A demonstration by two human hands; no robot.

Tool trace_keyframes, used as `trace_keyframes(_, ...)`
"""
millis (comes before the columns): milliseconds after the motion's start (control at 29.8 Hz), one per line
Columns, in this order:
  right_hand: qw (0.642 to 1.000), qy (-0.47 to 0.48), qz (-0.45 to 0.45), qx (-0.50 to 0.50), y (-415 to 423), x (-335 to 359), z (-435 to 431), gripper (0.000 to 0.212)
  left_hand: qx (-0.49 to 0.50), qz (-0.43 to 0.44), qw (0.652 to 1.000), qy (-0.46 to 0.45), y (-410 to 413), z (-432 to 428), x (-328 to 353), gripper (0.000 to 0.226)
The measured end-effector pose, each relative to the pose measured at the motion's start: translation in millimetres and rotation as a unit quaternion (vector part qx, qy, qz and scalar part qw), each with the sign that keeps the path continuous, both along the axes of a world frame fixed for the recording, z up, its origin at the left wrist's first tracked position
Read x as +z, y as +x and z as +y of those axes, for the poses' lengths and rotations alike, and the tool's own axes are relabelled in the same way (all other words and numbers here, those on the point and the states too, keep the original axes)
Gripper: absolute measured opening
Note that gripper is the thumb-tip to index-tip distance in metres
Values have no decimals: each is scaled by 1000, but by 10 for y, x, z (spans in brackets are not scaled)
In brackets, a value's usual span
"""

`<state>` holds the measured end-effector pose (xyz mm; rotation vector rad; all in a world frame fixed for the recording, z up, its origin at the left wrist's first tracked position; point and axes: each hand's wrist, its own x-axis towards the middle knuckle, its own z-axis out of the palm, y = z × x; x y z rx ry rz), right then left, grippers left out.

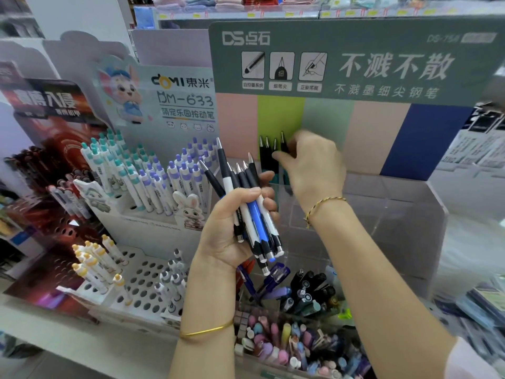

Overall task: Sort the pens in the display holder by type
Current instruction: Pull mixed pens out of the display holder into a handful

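The left hand (pixel 232 228) is clenched round a bundle (pixel 254 214) of pens with black, white and blue barrels. They fan out upward with their silver ends showing, just in front of the left edge of the holder (pixel 396 214). The holder is a clear acrylic box divided into cells. The right hand (pixel 311 165) reaches past the bundle to the back left cell, where three black pens (pixel 266 157) stand upright side by side against the backing card (pixel 355 64). Its thumb and fingertips are closed on a fourth pen (pixel 283 142), just right of that row and a little higher. This hand is blurred, so the finer grip cannot be read. A cord bracelet (pixel 325 203) is on the right wrist and a gold bangle (pixel 205 330) on the left. The card is grey-green with white lettering above pink, green, beige and navy stripes. Lower and nearer, blue pens (pixel 273 277), black markers (pixel 311 291) and pastel pens (pixel 287 340) crowd the front cells. To the left is a cardboard stand (pixel 180 86) with a cartoon rabbit, filled with white pens (pixel 136 170) capped in teal and purple. Below it, a white tray (pixel 142 283) with round holes holds a few yellow-capped pens. All of this sits on a white shelf (pixel 54 343) in a shop. Folded towels (pixel 218 1) lie on a shelf far behind.
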<state>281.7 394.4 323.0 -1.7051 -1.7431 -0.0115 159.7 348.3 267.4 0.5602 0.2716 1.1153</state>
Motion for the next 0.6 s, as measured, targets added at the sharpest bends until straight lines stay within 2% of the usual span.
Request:
trace_keyframes(134,996,-34,-71,-34,11,-26,23,33,-46,-41,998,10,-4,-22,-25,44)
trace_keyframes(268,996,-36,-70,-45,24,-81,54,42,-60,-13,998,26,1,-37,-1,15)
trace_keyframes(336,998,-6,-49,-42,42,-88,37,39,-68,-10,998,16,-3,-30,10,14)
trace_keyframes(436,992,100,57,47,47,-52,-59,33,-73,5,997,9,-21,4,4,18)
trace_keyframes(470,983,100,112,102,34,-24,-101,35,-69,15,997,10,-25,14,-2,19)
trace_keyframes(537,952,12,227,203,4,46,-191,38,-49,27,998,4,-20,10,6,22)
trace_keyframes(604,919,-66,292,257,6,51,-201,27,-9,50,999,-6,-2,-7,30,17)
